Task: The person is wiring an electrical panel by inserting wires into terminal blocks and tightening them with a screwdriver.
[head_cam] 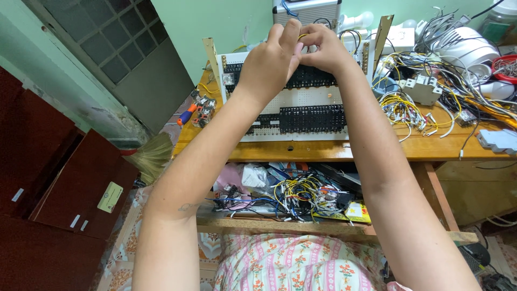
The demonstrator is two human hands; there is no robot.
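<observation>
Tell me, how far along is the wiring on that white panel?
Done: two rows of black terminal blocks sit on the white panel. In hand: left hand and right hand pinch a yellow wire at the top. Left: loose wires lie beside it.

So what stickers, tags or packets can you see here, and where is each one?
Pale green tag: rounded rectangle, stuck tilted on the dark red cabinet at left.
Small white labels: thin strips lower on that cabinet's front.
Yellow packet: flat, yellow with some red, on the lower shelf by the tangled wires.
Clear plastic bag: crumpled, whitish, on the same shelf.
</observation>
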